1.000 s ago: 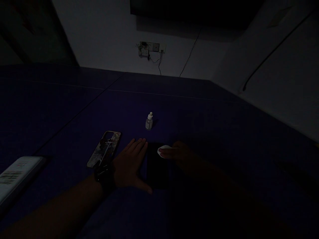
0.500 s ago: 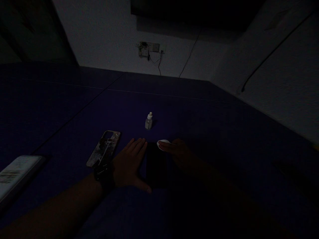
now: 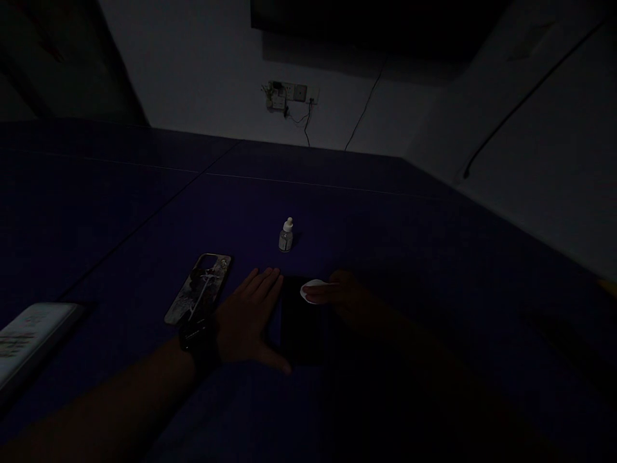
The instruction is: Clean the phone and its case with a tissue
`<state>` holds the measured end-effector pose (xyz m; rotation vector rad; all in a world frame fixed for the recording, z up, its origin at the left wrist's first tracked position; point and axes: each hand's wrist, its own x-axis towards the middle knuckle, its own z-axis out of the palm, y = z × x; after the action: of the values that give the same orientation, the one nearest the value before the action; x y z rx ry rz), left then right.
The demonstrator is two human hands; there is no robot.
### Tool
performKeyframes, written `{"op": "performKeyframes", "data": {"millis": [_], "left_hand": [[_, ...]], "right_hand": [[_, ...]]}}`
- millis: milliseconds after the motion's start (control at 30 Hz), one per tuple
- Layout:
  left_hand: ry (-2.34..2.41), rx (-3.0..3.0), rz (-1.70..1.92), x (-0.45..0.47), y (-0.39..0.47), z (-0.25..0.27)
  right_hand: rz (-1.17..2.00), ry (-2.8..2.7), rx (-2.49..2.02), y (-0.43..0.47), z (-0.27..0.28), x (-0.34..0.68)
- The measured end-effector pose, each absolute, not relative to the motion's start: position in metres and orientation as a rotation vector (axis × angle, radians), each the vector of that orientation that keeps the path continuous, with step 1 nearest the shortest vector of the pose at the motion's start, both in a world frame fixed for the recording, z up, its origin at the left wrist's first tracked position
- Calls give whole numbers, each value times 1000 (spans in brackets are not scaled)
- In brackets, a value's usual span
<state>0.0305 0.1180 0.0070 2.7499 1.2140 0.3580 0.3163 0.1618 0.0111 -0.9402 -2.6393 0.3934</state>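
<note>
A dark flat rectangle, phone-like in shape [image 3: 301, 334], lies on the blue surface in front of me. My left hand [image 3: 248, 318] rests flat along its left side, fingers stretched forward and thumb spread toward its near corner. With my right hand [image 3: 344, 296] I press a white cotton pad [image 3: 308, 290] under my fingertips onto the far part of the rectangle. Beyond both hands a small dropper bottle [image 3: 286, 238] with a white top stands upright. A patterned phone case [image 3: 202, 286] with a camera cutout lies left of my left hand.
A white box [image 3: 36, 334] with printing sits at the left edge. Past the blue surface [image 3: 250, 206] is a wall with sockets [image 3: 294, 93] and hanging cables, below a dark screen [image 3: 376, 29]. The scene is very dim.
My right hand and the cotton pad have shifted slightly nearer to me and left over the dark rectangle. My left hand stays in place.
</note>
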Motion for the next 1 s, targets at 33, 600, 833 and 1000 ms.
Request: {"op": "performKeyframes", "data": {"millis": [33, 600, 833, 1000], "left_hand": [[1221, 2742, 337, 31, 118, 9], [1243, 2740, 313, 32, 118, 9], [1221, 2742, 356, 32, 117, 9], [1221, 2736, 318, 31, 118, 9]], "right_hand": [[381, -2614, -981, 162, 11, 317], [436, -2678, -867, 166, 15, 314], [389, -2601, -947, 165, 20, 315], [464, -2665, -760, 165, 18, 313]]}}
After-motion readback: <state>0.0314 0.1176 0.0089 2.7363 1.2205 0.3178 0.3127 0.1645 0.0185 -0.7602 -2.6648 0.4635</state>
